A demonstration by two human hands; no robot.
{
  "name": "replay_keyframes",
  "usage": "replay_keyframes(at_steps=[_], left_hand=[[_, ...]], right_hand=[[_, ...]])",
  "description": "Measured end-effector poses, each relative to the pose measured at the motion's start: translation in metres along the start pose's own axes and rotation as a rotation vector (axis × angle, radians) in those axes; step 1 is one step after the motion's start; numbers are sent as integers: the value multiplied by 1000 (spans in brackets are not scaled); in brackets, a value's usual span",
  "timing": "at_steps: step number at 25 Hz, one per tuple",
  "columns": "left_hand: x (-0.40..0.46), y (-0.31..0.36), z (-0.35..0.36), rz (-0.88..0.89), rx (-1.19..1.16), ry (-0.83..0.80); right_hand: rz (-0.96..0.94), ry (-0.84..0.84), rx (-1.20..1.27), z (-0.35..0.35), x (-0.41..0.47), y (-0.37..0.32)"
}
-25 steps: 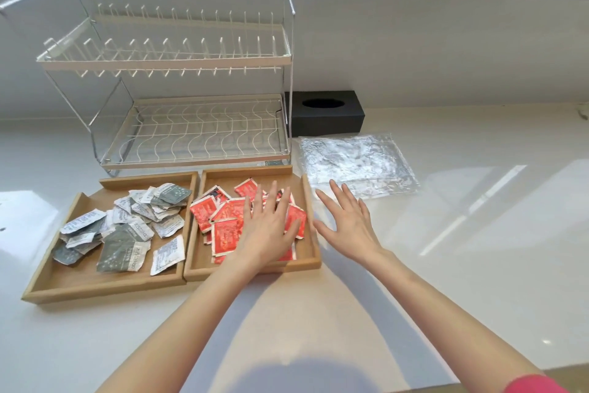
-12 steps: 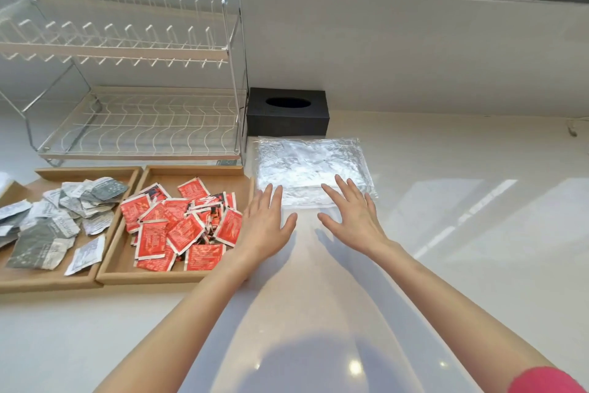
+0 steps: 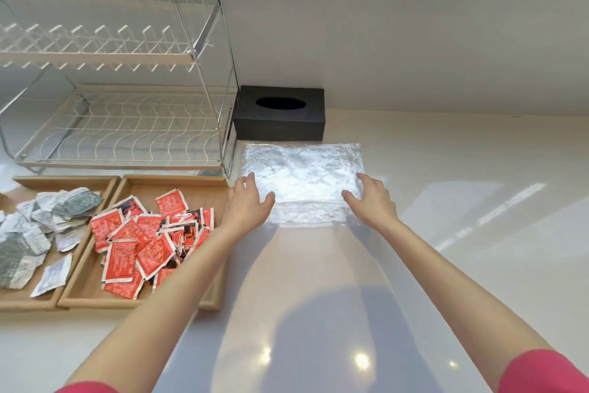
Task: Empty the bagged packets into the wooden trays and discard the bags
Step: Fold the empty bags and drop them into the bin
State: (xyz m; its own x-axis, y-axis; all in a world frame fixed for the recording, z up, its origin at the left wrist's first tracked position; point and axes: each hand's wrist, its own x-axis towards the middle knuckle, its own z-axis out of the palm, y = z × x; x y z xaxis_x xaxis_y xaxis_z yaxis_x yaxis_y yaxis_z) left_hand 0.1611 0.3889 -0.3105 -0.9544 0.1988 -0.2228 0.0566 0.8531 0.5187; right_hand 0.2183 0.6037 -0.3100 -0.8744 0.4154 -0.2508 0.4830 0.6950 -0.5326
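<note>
Left tray (image 3: 19, 298): grey and white packets (image 3: 38, 227) already lie loose in it; leave them be.
Right tray (image 3: 79, 297): red packets (image 3: 140, 246) fill it, and it looks done, so keep your forearm from sweeping its near corner.
Left hand (image 3: 247, 206): spread wide, fingers loose, at the left edge of the clear bags (image 3: 302, 179); it grips nothing yet. Slide your fingertips under that edge instead of pressing down.
Clear bags: flat and apparently empty on the counter (image 3: 446, 233), between your 2 hands and just in front of the black box (image 3: 279, 113). At least 2 layers seem to overlap, so gather them as 1 stack.
Right hand (image 3: 371, 201): open too, resting at the right edge with nothing held. Pinch in time with your left so the slick film does not slip away.
Discard spot: no bin is visible here; lift first, then look.
</note>
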Motion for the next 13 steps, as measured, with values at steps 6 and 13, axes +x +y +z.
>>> replay_keyframes(at_steps=[6,13], left_hand=[[53,0,0,-104,76,-60],[77,8,9,-215,152,-11]], right_hand=[[192,9,-37,-4,50,-2],[261,-25,-34,8,71,4]])
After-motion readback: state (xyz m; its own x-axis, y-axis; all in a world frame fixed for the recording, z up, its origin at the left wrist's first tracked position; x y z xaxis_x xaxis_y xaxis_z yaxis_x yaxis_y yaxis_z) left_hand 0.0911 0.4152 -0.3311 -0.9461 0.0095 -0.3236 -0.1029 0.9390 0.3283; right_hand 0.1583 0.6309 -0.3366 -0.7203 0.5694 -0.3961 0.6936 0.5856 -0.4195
